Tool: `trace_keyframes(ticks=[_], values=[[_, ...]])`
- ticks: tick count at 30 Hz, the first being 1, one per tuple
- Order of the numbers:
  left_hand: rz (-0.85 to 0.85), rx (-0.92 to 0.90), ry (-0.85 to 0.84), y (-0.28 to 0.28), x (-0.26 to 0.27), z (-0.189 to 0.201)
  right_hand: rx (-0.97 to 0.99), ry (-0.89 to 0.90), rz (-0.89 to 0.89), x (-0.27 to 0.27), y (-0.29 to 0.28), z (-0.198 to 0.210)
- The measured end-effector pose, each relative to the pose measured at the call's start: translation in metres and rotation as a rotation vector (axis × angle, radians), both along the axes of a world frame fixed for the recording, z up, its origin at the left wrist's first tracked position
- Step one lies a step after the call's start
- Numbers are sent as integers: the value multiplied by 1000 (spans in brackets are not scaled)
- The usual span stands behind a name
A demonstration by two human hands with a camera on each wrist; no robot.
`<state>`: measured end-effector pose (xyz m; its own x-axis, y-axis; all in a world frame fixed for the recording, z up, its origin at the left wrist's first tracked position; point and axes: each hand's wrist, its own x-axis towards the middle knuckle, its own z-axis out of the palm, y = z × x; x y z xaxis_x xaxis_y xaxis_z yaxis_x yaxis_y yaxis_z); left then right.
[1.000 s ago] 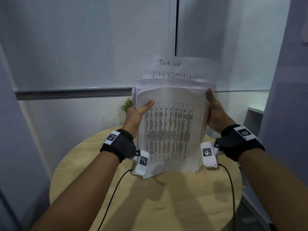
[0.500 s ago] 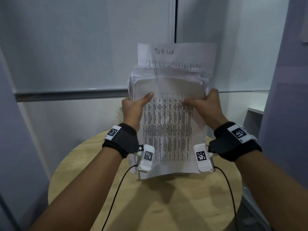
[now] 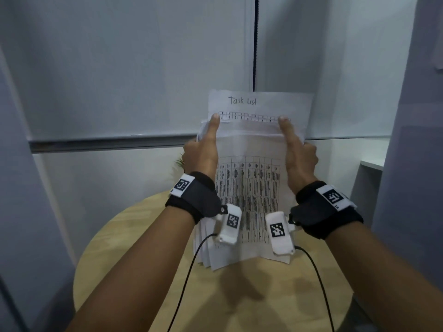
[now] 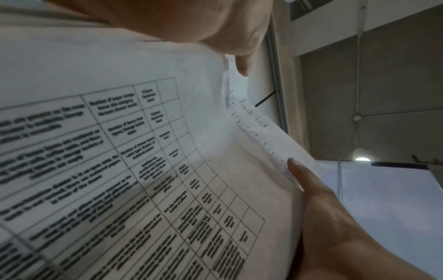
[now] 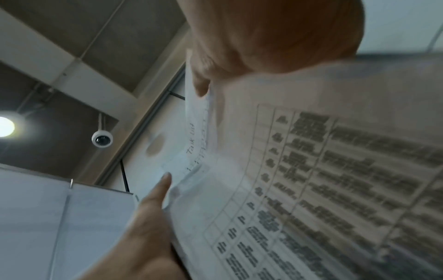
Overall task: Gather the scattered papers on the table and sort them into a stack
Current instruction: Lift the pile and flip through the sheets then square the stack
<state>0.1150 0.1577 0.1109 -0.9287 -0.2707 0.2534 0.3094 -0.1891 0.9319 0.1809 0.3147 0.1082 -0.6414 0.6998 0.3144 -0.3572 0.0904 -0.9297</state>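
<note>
A stack of white papers stands upright, its bottom edge down at the round wooden table. A printed table faces me on the front page. One sheet headed "Task List" sticks up above the rest at the back. My left hand grips the stack's left side, thumb stretched up the front to the top edge. My right hand grips the right side the same way. The fingers of both hands are hidden behind the papers. The left wrist view shows the front page; the right wrist view shows it blurred.
A small green plant peeks out behind my left hand at the table's far edge. White wall panels stand close behind the table. A white counter is at the right. Two black cables hang from my wrists over the table.
Both thumbs have slid up from the middle of the front page to the stack's top edge. The stack has come lower, down to the table top.
</note>
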Motion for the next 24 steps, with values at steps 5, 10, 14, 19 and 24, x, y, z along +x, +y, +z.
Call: trace_keyframes(ticks=[5,10,14,19,24], values=[[48,71,-65,2,-1,7,-96,-12,-80,-1,-4,6],[88,19,-24,-3,-3,3,13,30,-122,5,-11,7],[86,-41,22,1,9,3,78,25,-183,2,-12,4],[53,11,-9,1,7,6,16,25,-159,4,-7,7],[31,5,-43,-6,-1,7,11,38,-100,4,-10,7]])
